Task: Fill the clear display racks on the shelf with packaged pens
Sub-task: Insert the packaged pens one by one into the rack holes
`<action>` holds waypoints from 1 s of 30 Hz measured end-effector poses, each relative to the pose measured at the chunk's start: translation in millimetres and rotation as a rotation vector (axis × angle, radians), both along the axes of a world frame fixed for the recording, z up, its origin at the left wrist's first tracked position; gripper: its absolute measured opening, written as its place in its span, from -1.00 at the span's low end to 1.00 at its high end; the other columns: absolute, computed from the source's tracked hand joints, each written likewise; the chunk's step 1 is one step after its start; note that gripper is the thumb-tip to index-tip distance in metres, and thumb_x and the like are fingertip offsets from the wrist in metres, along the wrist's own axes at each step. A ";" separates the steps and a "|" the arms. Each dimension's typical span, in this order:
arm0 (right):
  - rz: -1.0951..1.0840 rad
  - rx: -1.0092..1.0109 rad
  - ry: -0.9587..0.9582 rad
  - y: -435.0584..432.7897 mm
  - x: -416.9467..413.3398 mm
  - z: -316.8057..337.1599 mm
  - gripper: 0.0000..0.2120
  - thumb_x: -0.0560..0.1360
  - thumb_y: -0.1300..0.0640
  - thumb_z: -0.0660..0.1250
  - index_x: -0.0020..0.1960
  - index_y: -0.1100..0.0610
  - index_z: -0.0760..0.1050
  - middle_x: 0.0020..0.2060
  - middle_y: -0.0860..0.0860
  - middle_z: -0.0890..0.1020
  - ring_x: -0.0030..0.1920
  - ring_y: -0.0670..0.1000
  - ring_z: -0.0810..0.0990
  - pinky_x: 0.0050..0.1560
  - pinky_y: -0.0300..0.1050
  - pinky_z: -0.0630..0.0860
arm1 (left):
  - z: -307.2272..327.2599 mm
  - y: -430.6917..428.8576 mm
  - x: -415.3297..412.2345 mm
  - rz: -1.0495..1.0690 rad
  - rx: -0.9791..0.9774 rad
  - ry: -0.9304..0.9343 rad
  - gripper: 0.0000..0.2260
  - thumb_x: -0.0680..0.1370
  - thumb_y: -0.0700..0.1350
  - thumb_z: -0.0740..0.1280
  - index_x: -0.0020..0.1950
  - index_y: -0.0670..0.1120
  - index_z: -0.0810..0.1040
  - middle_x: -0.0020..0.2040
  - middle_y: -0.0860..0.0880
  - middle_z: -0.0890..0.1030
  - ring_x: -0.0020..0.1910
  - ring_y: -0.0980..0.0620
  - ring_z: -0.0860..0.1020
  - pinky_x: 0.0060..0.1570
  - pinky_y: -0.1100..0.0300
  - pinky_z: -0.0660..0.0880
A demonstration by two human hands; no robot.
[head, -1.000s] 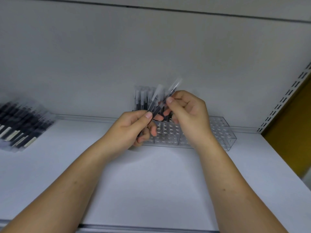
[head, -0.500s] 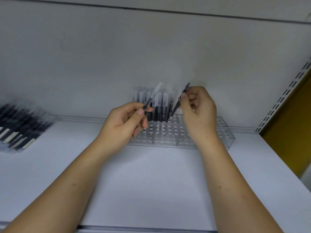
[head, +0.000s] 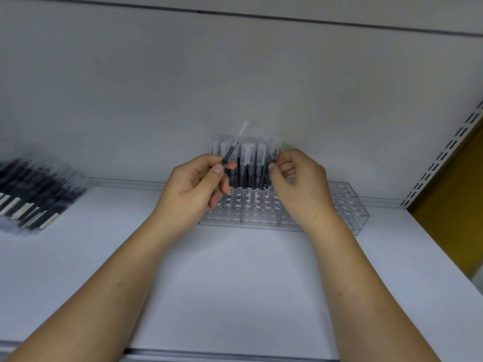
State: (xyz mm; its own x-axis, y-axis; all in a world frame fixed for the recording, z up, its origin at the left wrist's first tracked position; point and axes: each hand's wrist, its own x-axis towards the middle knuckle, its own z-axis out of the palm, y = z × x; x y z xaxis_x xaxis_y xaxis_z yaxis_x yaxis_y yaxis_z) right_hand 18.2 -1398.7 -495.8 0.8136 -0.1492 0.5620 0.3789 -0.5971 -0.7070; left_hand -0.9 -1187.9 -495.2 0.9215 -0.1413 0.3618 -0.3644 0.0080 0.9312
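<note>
Only the back-left row of the clear rack [head: 347, 205] holds standing pens [head: 248, 163]; most holes sit unfilled. The left hand [head: 193, 186] pinches one pen [head: 232, 150] above the rack; the right hand [head: 298, 184] seems to pinch another pen [head: 273, 158] at that row's end (blurred). A spare pile [head: 34, 192] lies well left of the rack

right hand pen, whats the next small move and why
Probably ease the right hand straight down so its pen slides into a free hole beside the standing pens. That pen is pinched nearly upright at the right end of the filled row, over the clear rack, whose holes further right look empty. The left hand holds a second pen tilted, ready to follow.
</note>
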 end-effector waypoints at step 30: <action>0.468 0.442 0.127 25.6 -22.0 16.1 -0.97 0.56 0.30 0.46 -0.02 0.21 0.64 -0.20 0.10 0.72 -0.29 -0.07 0.60 -0.28 -0.19 0.53 | -8.7 -2.5 3.8 -0.032 0.090 -0.170 -0.82 0.65 -0.31 0.35 0.20 -0.15 0.65 0.04 -0.05 0.71 -0.02 0.12 0.62 0.04 0.28 0.51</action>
